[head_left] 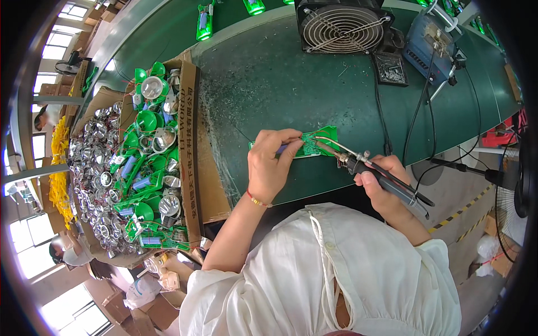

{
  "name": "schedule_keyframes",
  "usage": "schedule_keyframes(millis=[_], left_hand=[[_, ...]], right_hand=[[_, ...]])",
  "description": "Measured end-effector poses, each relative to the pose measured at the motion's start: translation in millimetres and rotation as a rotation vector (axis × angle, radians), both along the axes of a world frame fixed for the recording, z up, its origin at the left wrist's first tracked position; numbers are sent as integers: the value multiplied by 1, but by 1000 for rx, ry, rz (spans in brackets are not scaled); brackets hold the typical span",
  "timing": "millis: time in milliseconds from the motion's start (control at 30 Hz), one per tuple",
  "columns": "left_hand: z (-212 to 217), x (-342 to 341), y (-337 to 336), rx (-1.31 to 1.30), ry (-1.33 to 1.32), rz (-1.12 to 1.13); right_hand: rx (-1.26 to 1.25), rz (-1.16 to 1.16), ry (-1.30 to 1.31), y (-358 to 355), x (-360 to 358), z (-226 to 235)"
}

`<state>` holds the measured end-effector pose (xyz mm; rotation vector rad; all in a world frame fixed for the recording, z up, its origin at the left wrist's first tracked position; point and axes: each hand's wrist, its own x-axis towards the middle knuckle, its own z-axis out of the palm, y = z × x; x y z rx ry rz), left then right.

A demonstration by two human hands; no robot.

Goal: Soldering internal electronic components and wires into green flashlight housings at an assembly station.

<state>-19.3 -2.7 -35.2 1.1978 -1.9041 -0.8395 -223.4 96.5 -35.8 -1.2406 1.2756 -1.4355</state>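
On the green bench mat, close to my body, lies a green lamp part with a circuit board (314,147). My left hand (268,162) is closed over its left end, thumb and forefinger pinched together at the board. What sits between those fingertips is too small to make out. A blue-purple cylindrical cell (284,148) shows partly beneath the hand. From the right, my right hand (384,182) grips a soldering iron (354,164) with a thin feed tube along it. The iron's tip points left and reaches the board near the left fingertips.
Left of the mat stands a cardboard box (189,162) heaped with green lamp parts and silvery reflectors (168,205). A caged fan (344,31) is at the back. Back right are a small dark tray (390,69) and a blue soldering station (428,47), with black cables hanging down the right side.
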Motion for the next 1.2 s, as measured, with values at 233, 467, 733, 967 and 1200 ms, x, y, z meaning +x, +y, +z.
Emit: schedule_keyframes(millis=[233,467,733,967,1200], left_hand=[[1,1,-1,-259,-120,-161],[-4,5,4,-292,-202,-101],[-4,0,4,-288,-216,-61],[-4,-1,5,-297,-222,-48],[-4,-2,5,-296,-225,-42]], right_hand=[[102,-49,6,7,1,0],[176,-10,75,12,5,-1],[187,-38,47,12,8,-4],[212,-11,62,12,10,-3],[128,-67,43,15,6,3]])
